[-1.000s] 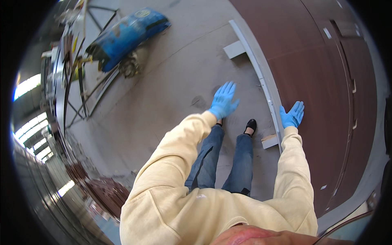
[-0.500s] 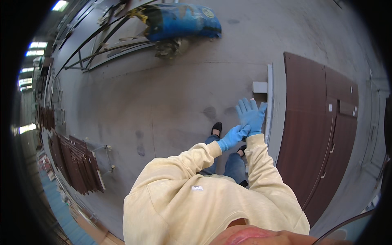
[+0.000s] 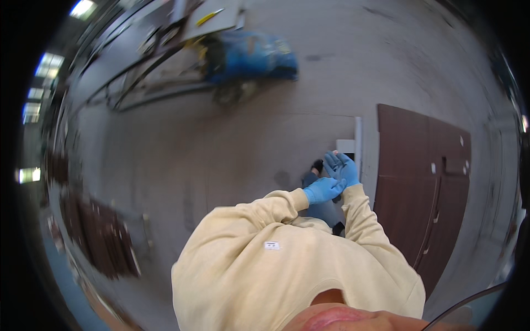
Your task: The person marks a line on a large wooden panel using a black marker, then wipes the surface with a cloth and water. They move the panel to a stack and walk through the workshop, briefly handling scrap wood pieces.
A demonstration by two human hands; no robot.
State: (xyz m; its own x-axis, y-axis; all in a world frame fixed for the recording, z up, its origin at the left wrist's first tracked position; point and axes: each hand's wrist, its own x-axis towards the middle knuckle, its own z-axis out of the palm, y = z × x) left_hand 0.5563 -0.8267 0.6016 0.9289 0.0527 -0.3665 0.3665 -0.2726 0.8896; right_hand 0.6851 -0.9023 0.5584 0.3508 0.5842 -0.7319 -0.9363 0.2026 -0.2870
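Note:
Blue gloves cover both of my hands. My left hand (image 3: 324, 191) is closed, its fingers pressed together against the lower palm of my right hand, where they appear to pinch the right glove (image 3: 349, 175). My right hand (image 3: 340, 166) is turned palm up with its fingers stretched out and slightly curled, holding nothing. A bare fingertip shows at the end of one of its fingers. Beyond the right hand lies a small white block (image 3: 345, 145), beside a pale upright strip (image 3: 358, 135).
Brown panels (image 3: 406, 160) with pale handles lie to my right. Ahead on the left stands a dark metal frame cart (image 3: 160, 99) with a blue cylinder-like object (image 3: 251, 55). A yellow cutter knife (image 3: 208, 17) rests on a board behind it. Stacked brown boards (image 3: 99, 234) stand at left.
My view has shifted, so the cart and panels sit lower. My right fingers have curled slightly, and my left hand has slid from the wrist side onto the right palm.

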